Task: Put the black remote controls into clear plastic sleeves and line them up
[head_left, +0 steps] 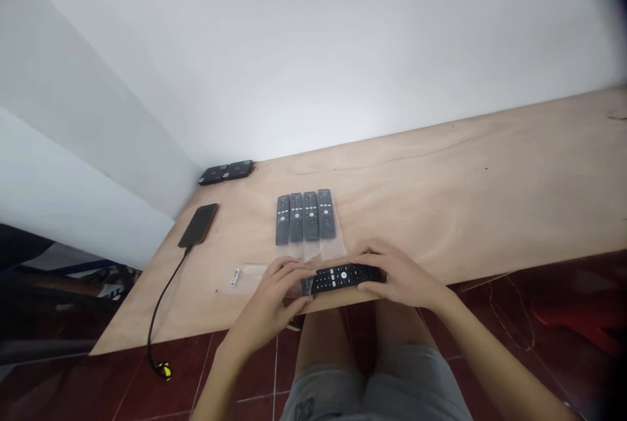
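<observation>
Remote (pixel 347 275) lies crosswise at the table's (pixel 465 179) near edge, 6 o'clock of the four bagged remotes (pixel 306 215). Right hand (pixel 396 274) has its fingers curled together, pinching the remote's right end. Left hand (pixel 277 290) has its fingers close-set over the clear sleeve (pixel 249 275) at the left tip; pinching or resting, cannot tell. Likely light, rigid, smooth plastic, and the sleeve limp and slippery: grip the long edges, off the buttons.

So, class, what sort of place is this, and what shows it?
Probably a makeshift packing bench: bare plywood table, four black remotes with clear plastic sleeves, another black remote gripped by the right hand.
</observation>
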The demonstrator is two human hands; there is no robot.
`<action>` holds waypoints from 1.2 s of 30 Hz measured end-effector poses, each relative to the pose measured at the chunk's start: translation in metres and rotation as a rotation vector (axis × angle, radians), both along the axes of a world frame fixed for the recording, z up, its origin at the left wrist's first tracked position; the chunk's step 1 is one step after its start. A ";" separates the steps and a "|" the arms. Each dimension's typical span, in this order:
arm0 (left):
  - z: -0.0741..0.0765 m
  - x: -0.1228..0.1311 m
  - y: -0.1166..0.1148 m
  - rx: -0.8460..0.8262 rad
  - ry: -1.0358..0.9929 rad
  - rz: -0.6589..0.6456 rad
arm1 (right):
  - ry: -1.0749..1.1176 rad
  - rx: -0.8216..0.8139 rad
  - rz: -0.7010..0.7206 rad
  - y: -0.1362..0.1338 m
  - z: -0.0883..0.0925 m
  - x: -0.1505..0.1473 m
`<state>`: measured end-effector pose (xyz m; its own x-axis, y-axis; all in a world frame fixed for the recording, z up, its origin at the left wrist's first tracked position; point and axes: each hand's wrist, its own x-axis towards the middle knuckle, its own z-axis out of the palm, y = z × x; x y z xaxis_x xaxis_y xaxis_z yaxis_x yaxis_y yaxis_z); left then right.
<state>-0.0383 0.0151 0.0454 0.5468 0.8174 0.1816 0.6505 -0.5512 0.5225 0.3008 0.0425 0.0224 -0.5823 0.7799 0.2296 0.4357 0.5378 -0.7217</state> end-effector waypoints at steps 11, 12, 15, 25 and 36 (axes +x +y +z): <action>-0.024 0.037 0.014 0.101 -0.086 -0.022 | -0.002 -0.011 -0.032 -0.001 -0.006 -0.029; -0.022 0.038 0.014 0.100 -0.074 -0.017 | 0.015 -0.023 -0.035 0.000 -0.007 -0.031; -0.012 0.029 0.011 0.071 -0.037 0.006 | 0.088 -0.067 -0.075 -0.002 -0.011 -0.026; -0.010 0.013 0.009 0.040 0.011 0.050 | 0.231 -0.086 -0.210 -0.013 -0.019 -0.022; -0.025 0.061 0.025 0.168 0.060 0.046 | 0.406 -0.300 -0.255 -0.019 -0.016 -0.053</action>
<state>0.0223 0.0399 0.0207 0.5236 0.8024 0.2862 0.7039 -0.5967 0.3853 0.2478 0.0233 0.0059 -0.2777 0.9500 0.1426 0.1806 0.1974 -0.9635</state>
